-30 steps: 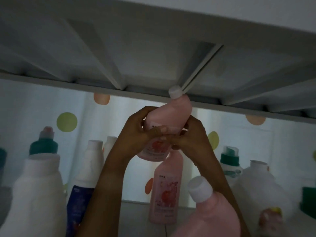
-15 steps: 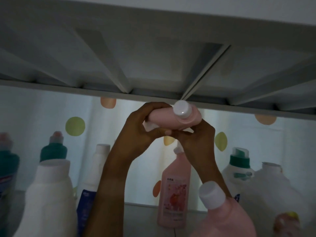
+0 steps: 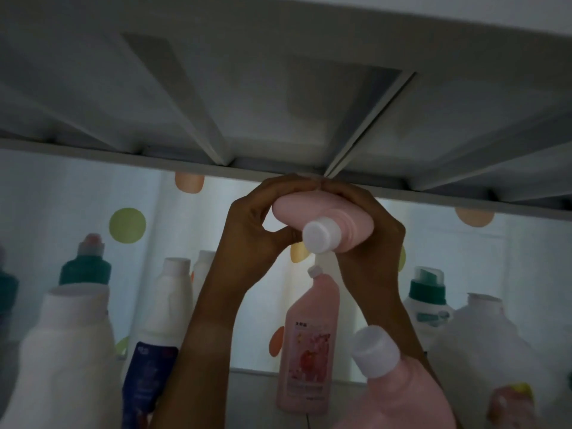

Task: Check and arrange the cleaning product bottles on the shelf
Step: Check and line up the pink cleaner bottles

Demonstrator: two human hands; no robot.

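Both hands hold a pink bottle (image 3: 309, 212) with a white cap (image 3: 318, 236) just under the upper shelf (image 3: 278, 103). The bottle lies tipped over, cap pointing toward me. My left hand (image 3: 250, 233) grips its left end, fingers curled over the top. My right hand (image 3: 374, 239) wraps its right side. Another pink bottle with a flower label (image 3: 309, 345) stands upright on the lower shelf behind my arms. A third pink bottle with a white cap (image 3: 399, 394) stands close in the foreground, bottom right.
White bottles (image 3: 62, 360) and a white bottle with a dark blue label (image 3: 154, 335) stand at left, teal-capped ones (image 3: 85, 267) behind. A teal-capped bottle (image 3: 428, 301) and a large white jug (image 3: 486, 351) stand at right. A dotted curtain (image 3: 127, 226) hangs behind.
The pink bottle has been tipped from upright-tilted to lying on its side, then turned so the cap faces me and dips down. Both hands kept hold of it and rose slightly toward the upper shelf.
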